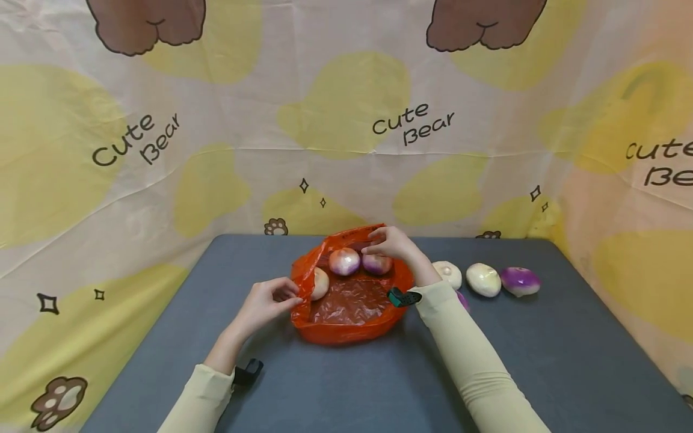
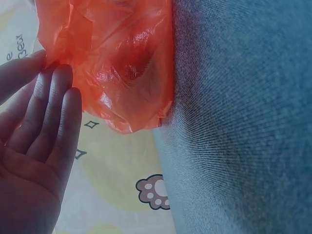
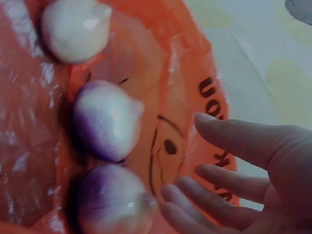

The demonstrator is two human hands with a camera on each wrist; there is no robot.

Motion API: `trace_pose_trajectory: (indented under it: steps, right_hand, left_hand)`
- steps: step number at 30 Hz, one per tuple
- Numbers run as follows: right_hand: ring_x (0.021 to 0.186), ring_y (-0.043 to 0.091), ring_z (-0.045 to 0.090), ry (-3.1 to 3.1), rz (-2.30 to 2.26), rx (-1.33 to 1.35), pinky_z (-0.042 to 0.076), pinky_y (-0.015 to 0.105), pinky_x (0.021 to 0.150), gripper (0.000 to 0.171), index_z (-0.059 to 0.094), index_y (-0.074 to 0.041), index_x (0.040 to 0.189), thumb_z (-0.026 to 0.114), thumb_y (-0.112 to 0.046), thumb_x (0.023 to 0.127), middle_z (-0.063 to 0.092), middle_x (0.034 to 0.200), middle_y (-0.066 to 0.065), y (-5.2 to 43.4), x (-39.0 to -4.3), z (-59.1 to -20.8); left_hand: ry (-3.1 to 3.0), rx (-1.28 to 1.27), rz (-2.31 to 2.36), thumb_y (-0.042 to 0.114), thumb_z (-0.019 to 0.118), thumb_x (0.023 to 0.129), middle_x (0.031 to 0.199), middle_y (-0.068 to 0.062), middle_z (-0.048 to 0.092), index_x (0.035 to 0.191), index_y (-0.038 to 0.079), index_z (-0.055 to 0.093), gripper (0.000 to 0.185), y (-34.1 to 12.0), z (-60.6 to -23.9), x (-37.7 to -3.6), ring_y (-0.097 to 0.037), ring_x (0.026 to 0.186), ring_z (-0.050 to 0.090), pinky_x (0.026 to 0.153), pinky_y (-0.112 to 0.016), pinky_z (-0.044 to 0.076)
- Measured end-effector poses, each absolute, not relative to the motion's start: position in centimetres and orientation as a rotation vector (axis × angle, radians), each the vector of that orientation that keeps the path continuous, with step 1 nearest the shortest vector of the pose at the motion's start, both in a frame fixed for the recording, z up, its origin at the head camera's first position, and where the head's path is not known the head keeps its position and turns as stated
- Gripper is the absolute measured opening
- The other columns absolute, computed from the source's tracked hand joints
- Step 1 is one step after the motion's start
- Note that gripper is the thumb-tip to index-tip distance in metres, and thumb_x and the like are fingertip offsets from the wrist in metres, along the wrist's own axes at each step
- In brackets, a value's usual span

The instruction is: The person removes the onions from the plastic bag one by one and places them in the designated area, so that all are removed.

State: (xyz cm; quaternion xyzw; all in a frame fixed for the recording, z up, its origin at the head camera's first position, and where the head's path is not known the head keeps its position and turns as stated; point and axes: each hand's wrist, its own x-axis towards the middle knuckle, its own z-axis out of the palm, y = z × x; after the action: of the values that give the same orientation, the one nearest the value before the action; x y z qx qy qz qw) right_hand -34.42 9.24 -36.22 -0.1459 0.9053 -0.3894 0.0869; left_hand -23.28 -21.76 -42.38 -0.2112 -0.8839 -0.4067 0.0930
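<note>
Orange plastic bag [image 1: 349, 307] is lying open on the grey table [image 1: 335, 385], roughly mid-table toward the far edge, w/ its mouth facing up. Left hand [image 1: 265, 304] is pinching the bag's near-left rim btwn thumb and fingertips; in the left wrist view the fingers [image 2: 51, 114] are lying straight and close together against the orange film [image 2: 122, 63], thumb on the other side of it. Right hand [image 1: 392, 243] is hovering over the far rim of the bag, palm down; in the right wrist view its fingers [image 3: 214, 183] are loosely spread and relaxed, gripping nothing, thumb just beside the printed black lettering on the bag wall [image 3: 212, 95]. Three turnips are sitting inside the bag along its far side: a white one [image 1: 319, 284] at left, a white-purple one [image 1: 344, 261] in the middle, and a purple one [image 1: 376, 263] right under the right hand's fingertips; can't tell if the fingers are touching it. Outside the bag, to the right on the table, more turnips are lying in a row: a white one [image 1: 448, 274] just beside the right wrist, another white one [image 1: 483, 279], and a purple one [image 1: 520, 281]. A bear-print cloth backdrop [image 1: 346, 120] is hanging behind the table.
</note>
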Motion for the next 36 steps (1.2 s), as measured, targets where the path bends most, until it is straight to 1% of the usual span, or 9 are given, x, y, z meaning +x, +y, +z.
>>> trace_pose_trajectory:
  steps: [4, 7, 16, 23, 31, 36]
  right_hand:
    - [0.116, 0.032, 0.054, 2.760, -1.151, -0.418, 0.044, 0.044, 0.099, 0.051, 0.059, -0.004, 0.124, 0.073, -0.029, 0.082, 0.059, 0.126, 0.015, 9.6, -34.6, -37.1]
    - [0.116, 0.034, 0.054, 2.779, -1.180, -0.417, 0.043, 0.045, 0.099, 0.050, 0.059, -0.003, 0.124, 0.074, -0.027, 0.082, 0.061, 0.124, 0.016, 9.9, -34.6, -37.6]
    - [0.113, 0.034, 0.055, 2.796, -1.197, -0.345, 0.044, 0.046, 0.099, 0.050, 0.059, -0.002, 0.122, 0.074, -0.026, 0.082, 0.062, 0.122, 0.017, 10.6, -34.6, -38.2]
    - [0.117, 0.035, 0.053, 2.796, -1.139, -0.307, 0.042, 0.046, 0.100, 0.052, 0.056, -0.002, 0.126, 0.072, -0.026, 0.083, 0.059, 0.126, 0.017, 10.9, -34.6, -38.5]
    - [0.115, 0.035, 0.055, 2.846, -1.051, -0.331, 0.043, 0.045, 0.098, 0.054, 0.057, -0.001, 0.123, 0.076, -0.028, 0.080, 0.061, 0.123, 0.017, 11.3, -34.4, -39.5]
    - [0.114, 0.035, 0.056, 2.858, -1.025, -0.357, 0.044, 0.046, 0.096, 0.056, 0.056, -0.001, 0.125, 0.077, -0.025, 0.079, 0.061, 0.122, 0.017, 10.9, -34.3, -40.1]
  left_hand:
    - [-2.627, -0.618, -1.219, 0.024, 0.075, 0.082, 0.080, 0.007, 0.068, 0.089, 0.021, 0.067, 0.011, -21.8, -42.4, -23.3, -0.006, 0.070, 0.063, 0.066, -0.024, 0.054]
    - [-2.632, -0.609, -1.223, 0.023, 0.075, 0.082, 0.080, 0.007, 0.068, 0.089, 0.021, 0.067, 0.011, -21.8, -42.4, -23.3, -0.006, 0.070, 0.063, 0.066, -0.024, 0.053]
    - [-2.644, -0.602, -1.212, 0.020, 0.075, 0.082, 0.078, 0.008, 0.067, 0.088, 0.021, 0.067, 0.011, -21.7, -42.5, -23.2, -0.007, 0.070, 0.062, 0.065, -0.024, 0.053]
    - [-2.638, -0.617, -1.219, 0.018, 0.074, 0.082, 0.078, 0.008, 0.068, 0.087, 0.020, 0.067, 0.009, -21.3, -42.6, -23.0, -0.005, 0.070, 0.063, 0.064, -0.024, 0.052]
    - [-2.628, -0.618, -1.212, 0.018, 0.074, 0.082, 0.078, 0.009, 0.067, 0.087, 0.020, 0.067, 0.009, -21.4, -42.6, -23.1, -0.005, 0.070, 0.063, 0.064, -0.024, 0.052]
    - [-2.630, -0.618, -1.205, 0.017, 0.074, 0.081, 0.078, 0.009, 0.067, 0.088, 0.020, 0.067, 0.010, -21.4, -42.6, -23.1, -0.005, 0.070, 0.062, 0.065, -0.024, 0.052]
